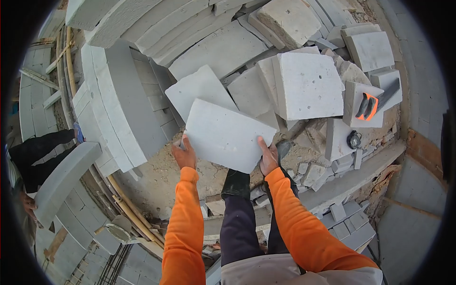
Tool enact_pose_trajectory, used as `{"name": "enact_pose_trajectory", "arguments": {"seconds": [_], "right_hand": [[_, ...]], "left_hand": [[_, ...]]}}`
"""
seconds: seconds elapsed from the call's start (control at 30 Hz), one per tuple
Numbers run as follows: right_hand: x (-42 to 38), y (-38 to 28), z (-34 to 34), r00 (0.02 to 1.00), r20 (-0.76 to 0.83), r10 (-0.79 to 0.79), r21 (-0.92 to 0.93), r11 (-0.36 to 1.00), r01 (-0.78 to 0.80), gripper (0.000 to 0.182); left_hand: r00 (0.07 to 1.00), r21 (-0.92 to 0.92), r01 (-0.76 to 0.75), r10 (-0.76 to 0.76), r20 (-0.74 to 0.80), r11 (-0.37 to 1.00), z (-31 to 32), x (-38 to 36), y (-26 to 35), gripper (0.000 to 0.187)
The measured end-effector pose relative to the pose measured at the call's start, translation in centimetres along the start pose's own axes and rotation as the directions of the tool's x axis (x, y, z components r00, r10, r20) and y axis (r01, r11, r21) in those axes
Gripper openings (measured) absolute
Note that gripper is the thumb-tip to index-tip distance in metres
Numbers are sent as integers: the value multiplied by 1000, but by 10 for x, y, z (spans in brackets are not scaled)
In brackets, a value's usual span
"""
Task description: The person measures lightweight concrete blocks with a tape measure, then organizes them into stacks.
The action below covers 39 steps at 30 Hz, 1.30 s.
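Observation:
Between my two hands is a pale grey lightweight concrete block (pixel 228 135), held slightly tilted in front of my legs. My left hand (pixel 184 153) grips its left edge, with the thumb on the upper face. At the lower right corner, my right hand (pixel 268 156) is closed on the same block, thumb also on top. The fingers underneath are hidden. Just behind it lies another pale block (pixel 199 92), partly covered by the held one. A squarish block with small holes (pixel 308 85) leans to the right of that.
An orange-handled handsaw (pixel 366 106) rests on a block at the right, above a black tape measure (pixel 354 139). Stacked blocks (pixel 118 95) rise at the left. Broken pieces (pixel 313 175) lie by my right foot. Far left, another person's hand (pixel 29 204) holds a long block (pixel 66 183).

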State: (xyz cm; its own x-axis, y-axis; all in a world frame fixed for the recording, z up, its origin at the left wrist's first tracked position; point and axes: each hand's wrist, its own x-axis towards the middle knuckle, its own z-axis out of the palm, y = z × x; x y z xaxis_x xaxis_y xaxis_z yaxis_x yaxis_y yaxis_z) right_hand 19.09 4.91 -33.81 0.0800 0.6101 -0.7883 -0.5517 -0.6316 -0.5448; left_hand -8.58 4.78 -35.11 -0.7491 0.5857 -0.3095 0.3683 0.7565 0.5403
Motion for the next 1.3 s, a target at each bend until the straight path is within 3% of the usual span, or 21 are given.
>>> {"name": "enact_pose_trajectory", "arguments": {"seconds": [0.1,0.2,0.3,0.4,0.53,0.6,0.7,0.8,0.9,0.97,1.03,1.1,1.23,1.3], "right_hand": [[0,-5,-20,996,-77,37,-126,991,-46,63],[-2,-2,-27,996,-88,22,-196,980,-39,60],[-9,-5,-21,1000,9,13,-189,982,-11,60],[-24,-3,-21,997,-71,-32,-267,964,12,62],[-66,-18,-27,991,-122,-54,-195,980,29,64],[-95,-48,-37,993,-106,-50,-245,969,23,64],[-133,-112,-48,988,-45,-147,-285,950,129,63],[-145,-181,-65,984,11,-176,-295,940,171,64],[-136,-263,-57,979,31,-202,-237,950,204,65],[-107,-299,-62,959,64,-275,-297,912,282,65],[-69,-335,-64,958,78,-275,-391,876,283,63],[-55,-382,-42,971,85,-225,-347,907,240,67],[16,-424,-39,987,69,-142,-613,775,155,86],[78,-417,-54,980,121,-158,-684,702,198,91]], "left_hand": [[980,107,153,-165,108,982,-5,-24,-1,69],[980,48,89,-96,174,995,-5,-20,4,75],[940,3,66,-63,336,998,0,-3,-9,82],[898,-52,94,-62,435,994,-8,-3,-3,88],[828,127,210,-246,504,969,-45,-36,4,85],[849,22,274,-252,464,961,-63,-72,20,80],[836,-235,243,-81,542,941,-86,-119,58,74],[740,-450,438,-28,672,779,-87,-152,116,71],[729,-437,310,84,679,844,-59,-165,154,75],[765,-443,273,87,639,854,-36,-172,199,76],[798,-474,245,102,595,846,-7,-170,241,79],[822,-475,216,103,560,853,20,-161,271,85],[875,-411,211,16,483,887,65,-141,305,97],[904,-312,177,-28,427,934,77,-136,311,96]]}}
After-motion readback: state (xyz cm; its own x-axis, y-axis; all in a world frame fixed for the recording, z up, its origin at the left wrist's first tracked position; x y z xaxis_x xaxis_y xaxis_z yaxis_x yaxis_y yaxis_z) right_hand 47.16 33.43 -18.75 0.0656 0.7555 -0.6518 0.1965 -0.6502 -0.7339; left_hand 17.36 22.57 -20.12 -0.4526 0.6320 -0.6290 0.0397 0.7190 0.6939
